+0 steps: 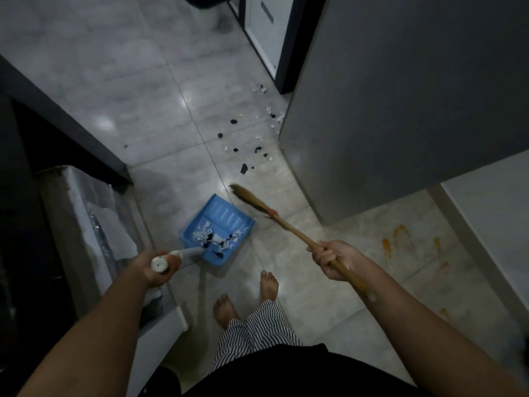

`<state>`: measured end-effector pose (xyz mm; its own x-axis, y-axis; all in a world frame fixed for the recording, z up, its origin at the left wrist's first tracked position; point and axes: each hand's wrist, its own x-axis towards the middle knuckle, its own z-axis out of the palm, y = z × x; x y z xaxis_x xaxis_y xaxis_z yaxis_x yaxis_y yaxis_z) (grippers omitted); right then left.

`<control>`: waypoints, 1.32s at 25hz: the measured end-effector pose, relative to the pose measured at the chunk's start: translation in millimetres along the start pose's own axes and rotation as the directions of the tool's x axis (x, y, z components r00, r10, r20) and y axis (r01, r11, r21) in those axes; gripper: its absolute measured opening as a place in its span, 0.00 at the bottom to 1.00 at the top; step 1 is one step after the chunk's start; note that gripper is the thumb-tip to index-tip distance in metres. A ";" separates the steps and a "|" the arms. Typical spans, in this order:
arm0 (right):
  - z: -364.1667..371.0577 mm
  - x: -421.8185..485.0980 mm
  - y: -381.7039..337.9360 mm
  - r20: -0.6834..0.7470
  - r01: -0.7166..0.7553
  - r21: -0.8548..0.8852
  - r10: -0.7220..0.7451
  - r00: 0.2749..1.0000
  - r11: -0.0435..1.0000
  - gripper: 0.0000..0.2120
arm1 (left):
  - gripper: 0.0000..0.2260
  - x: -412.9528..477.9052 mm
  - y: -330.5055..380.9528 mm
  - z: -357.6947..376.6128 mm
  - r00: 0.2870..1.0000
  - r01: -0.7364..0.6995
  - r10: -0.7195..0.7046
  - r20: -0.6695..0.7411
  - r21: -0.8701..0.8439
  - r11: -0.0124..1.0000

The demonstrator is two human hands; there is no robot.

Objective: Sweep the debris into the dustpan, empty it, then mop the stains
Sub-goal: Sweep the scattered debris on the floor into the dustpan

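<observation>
A blue dustpan [221,217] rests on the tiled floor with white and black scraps heaped at its near end. My left hand [156,266] is shut on the dustpan's white handle. My right hand [332,260] grips the wooden stick of a broom [257,203], whose straw head is raised and blurred just beyond the dustpan's far right corner. Loose debris [257,138], black and white bits, lies scattered on the floor farther away, along the foot of a grey cabinet. Orange stains [400,239] mark the tiles to the right.
A tall grey cabinet [400,96] stands at the right. A dark counter edge [57,118] and a plastic-wrapped box [94,224] line the left. A bin [206,10] stands at the far top. My bare feet [246,296] are just behind the dustpan.
</observation>
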<state>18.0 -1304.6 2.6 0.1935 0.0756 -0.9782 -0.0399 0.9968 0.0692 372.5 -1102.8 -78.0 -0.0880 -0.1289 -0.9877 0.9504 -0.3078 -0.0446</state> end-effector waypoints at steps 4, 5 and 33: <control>11.2 -3.2 -12.7 0.008 0.099 0.117 -0.101 0.995 0.988 0.19 | 0.14 -12.5 -1.3 3.1 0.998 0.024 -0.019 0.063 -0.079 0.997; 15.1 -2.7 -15.5 0.009 0.123 0.142 -0.126 0.992 0.982 0.19 | 0.13 -14.4 -0.7 6.7 0.997 0.019 -0.012 0.073 -0.097 0.995; 145.9 96.1 -252.5 0.013 0.087 0.063 -0.088 0.996 0.994 0.16 | 0.14 40.7 183.3 195.1 0.997 0.044 -0.042 -0.064 0.033 0.998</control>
<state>189.7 -1545.2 -80.2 0.2090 -0.0120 -0.9778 0.0390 0.9992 -0.0040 485.0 -1348.4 -97.1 -0.1083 -0.0553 -0.9926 0.9353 -0.3439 -0.0829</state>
